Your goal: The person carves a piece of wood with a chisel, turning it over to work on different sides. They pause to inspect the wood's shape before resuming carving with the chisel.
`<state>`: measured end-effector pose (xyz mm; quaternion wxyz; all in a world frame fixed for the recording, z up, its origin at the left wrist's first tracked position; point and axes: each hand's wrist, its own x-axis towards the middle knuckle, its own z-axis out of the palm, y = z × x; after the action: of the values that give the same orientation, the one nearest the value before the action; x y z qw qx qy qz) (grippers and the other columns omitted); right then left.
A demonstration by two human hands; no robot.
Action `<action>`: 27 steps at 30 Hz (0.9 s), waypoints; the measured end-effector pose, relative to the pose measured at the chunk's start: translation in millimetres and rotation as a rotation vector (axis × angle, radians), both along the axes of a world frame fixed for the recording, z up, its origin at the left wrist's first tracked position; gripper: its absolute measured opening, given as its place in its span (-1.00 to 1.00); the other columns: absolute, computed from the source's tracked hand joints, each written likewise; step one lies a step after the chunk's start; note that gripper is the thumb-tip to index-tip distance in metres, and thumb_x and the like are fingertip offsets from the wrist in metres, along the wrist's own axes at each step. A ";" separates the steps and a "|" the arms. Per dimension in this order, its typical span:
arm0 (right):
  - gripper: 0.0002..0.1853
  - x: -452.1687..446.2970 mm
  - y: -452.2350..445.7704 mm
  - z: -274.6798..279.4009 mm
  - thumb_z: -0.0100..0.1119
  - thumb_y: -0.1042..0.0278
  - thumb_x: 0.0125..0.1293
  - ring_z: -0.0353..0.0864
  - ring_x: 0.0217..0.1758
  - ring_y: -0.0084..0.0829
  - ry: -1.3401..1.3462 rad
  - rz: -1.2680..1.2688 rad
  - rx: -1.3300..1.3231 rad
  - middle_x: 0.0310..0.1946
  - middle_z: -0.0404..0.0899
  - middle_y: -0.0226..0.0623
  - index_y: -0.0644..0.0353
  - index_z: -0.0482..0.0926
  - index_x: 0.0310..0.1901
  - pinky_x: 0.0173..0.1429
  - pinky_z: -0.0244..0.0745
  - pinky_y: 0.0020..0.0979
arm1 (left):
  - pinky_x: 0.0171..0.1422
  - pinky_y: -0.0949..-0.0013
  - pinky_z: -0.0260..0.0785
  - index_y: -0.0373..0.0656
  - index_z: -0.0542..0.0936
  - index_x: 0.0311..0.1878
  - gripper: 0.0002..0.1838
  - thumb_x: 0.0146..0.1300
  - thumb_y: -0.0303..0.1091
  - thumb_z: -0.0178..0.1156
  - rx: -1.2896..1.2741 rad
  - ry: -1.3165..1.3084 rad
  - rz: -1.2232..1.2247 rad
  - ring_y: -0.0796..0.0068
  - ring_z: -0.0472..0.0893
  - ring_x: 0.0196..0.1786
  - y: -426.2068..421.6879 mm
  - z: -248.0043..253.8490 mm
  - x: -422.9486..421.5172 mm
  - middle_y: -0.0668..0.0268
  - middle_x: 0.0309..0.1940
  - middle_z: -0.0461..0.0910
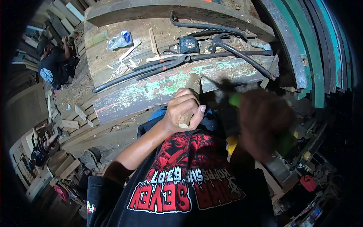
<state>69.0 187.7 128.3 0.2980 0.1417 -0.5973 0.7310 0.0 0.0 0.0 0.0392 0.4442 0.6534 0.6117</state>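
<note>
My left hand point(180, 108) is wrapped round a short wooden stick point(194, 84) held in front of my shirt, its upper end against the edge of the worn green-painted plank point(147, 89). Blurred by motion, my right hand point(264, 123) grips a green-handled tool point(234, 100) to the right of the stick. Its dark, thin end points up and left toward the stick's top; the smear hides its exact kind. Beyond the plank lie long-handled pincers point(162, 67), a claw hammer point(242, 56) and a tape measure point(188, 45).
On the workbench point(98, 53) are a bent pry bar point(211, 26), a crumpled plastic bag point(120, 41) and wood shavings point(123, 70). Curved painted boards point(302, 49) stand at the right. A person point(56, 62) sits low at the left among wood offcuts point(80, 112).
</note>
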 end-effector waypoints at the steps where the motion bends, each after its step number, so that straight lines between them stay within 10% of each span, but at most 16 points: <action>1: -0.81 5.1 -0.5 19.0 0.26 0.22 0.28 0.35 -0.66 -0.52 0.035 -0.026 -0.015 -0.61 0.41 -0.45 0.00 0.42 -0.36 -0.48 0.22 -0.35 | -0.15 0.21 0.45 -0.19 0.53 -0.50 -0.77 0.24 -0.62 0.32 -0.022 0.008 0.000 0.21 0.60 -0.41 -6.6 2.2 -2.0 0.21 -0.51 0.62; 3: -0.87 23.3 16.2 73.8 0.13 0.36 0.22 0.29 -0.68 -0.58 -0.062 0.021 0.162 -0.63 0.34 -0.48 0.00 0.38 -0.42 -0.48 0.16 -0.34 | -0.14 0.21 0.43 -0.19 0.52 -0.50 -0.76 0.22 -0.61 0.34 0.120 -0.105 0.002 0.20 0.59 -0.41 27.7 -6.6 27.3 0.21 -0.51 0.59; 10: -0.63 1.1 -21.7 -26.7 0.36 0.26 0.39 0.33 -0.69 -0.55 -0.113 0.018 -0.097 -0.62 0.44 -0.43 0.13 0.39 -0.48 -0.58 0.16 -0.36 | -0.10 0.16 0.38 -0.20 0.52 -0.47 -0.76 0.23 -0.48 0.39 0.045 -0.024 -0.028 0.12 0.51 -0.39 -4.5 -3.6 6.6 0.20 -0.52 0.51; 17: -0.71 23.8 2.0 52.5 0.29 0.22 0.43 0.44 -0.56 -0.43 0.060 -0.006 0.054 -0.54 0.51 -0.35 0.11 0.45 -0.41 -0.40 0.33 -0.29 | -0.10 0.16 0.38 -0.19 0.50 -0.47 -0.74 0.23 -0.45 0.42 0.063 -0.043 -0.025 0.15 0.53 -0.36 5.3 0.3 6.6 0.20 -0.48 0.52; 23: -0.76 12.0 -25.4 -74.7 0.23 0.19 0.46 0.54 -0.44 -0.33 -0.192 -0.230 0.331 -0.46 0.58 -0.28 0.09 0.51 -0.34 -0.25 0.47 -0.23 | -0.12 0.16 0.38 -0.18 0.47 -0.48 -0.80 0.11 -0.55 0.34 0.077 0.000 -0.024 0.11 0.52 -0.38 7.6 1.1 4.5 0.19 -0.49 0.50; 27: -0.79 14.1 6.7 -9.9 0.12 0.32 0.39 0.27 -0.63 -0.43 -0.068 -0.029 -0.105 -0.62 0.37 -0.37 0.08 0.38 -0.42 -0.40 0.23 -0.26 | -0.12 0.14 0.39 -0.17 0.46 -0.49 -0.80 0.09 -0.55 0.31 0.078 -0.087 -0.013 0.12 0.53 -0.37 3.6 0.1 6.6 0.20 -0.46 0.53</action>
<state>83.1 194.4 118.3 0.2951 0.0921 -0.5699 0.7613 6.6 3.6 0.1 0.0543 0.4226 0.6238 0.6552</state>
